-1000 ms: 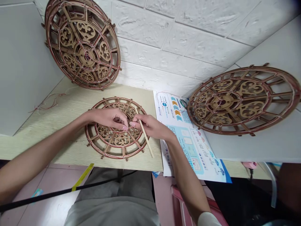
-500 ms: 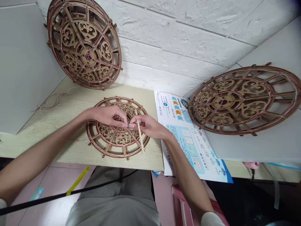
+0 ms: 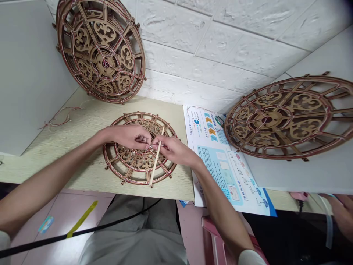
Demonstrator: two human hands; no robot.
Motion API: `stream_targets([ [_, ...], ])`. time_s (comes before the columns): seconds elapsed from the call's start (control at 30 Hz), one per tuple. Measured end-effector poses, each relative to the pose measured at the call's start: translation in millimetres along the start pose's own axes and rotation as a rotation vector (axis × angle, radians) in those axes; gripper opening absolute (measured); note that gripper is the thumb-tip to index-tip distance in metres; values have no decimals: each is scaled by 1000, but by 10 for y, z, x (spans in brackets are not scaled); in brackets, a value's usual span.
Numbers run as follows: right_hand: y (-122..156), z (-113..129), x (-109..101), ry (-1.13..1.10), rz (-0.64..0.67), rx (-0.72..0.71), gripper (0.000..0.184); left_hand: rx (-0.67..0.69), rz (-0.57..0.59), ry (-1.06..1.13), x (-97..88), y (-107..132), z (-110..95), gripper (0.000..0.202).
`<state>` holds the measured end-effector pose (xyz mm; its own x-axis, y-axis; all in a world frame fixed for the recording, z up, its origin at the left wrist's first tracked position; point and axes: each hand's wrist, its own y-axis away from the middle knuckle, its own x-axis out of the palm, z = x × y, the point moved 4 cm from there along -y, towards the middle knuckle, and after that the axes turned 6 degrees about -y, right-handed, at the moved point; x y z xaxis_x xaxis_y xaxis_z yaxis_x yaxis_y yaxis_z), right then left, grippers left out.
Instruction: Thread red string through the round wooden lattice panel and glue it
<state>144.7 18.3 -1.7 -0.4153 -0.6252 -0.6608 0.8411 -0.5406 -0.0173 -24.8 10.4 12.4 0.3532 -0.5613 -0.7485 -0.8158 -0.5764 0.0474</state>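
A round wooden openwork panel [image 3: 145, 163], laced with red and white wires, lies flat on the table before me. Over its centre, my left hand [image 3: 134, 137] is closed, thumb and fingertips pinching a thin wire [image 3: 149, 149]. My right hand [image 3: 175, 149] meets it fingertip to fingertip, also closed at the wire. A slim wooden stick [image 3: 155, 163] sticks out of the right hand's fingers, its lower end over the panel's near rim. The exact grip on the wire is partly hidden by the fingers.
More round wooden panels lean at the wall on the left [image 3: 106, 66] and at the right [image 3: 270, 119]. A printed sheet [image 3: 217, 162] lies right of my panel. Loose wires [image 3: 64, 117] rest at left. Another person's hand [image 3: 343, 213] shows at the right edge.
The stick in my right hand has swung, its lower end moving left. My hands stay together over the panel's centre. Another person's hand has appeared at the right edge; the view has shifted slightly.
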Motion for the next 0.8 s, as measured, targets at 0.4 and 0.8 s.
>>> stream_targets([
  [0.4, 0, -4, 33, 90, 59, -26, 13, 33, 23, -33, 24, -27, -33, 23],
  [0.8, -7, 7, 2, 10, 19, -35, 14, 25, 7, -12, 7, -11, -12, 28],
])
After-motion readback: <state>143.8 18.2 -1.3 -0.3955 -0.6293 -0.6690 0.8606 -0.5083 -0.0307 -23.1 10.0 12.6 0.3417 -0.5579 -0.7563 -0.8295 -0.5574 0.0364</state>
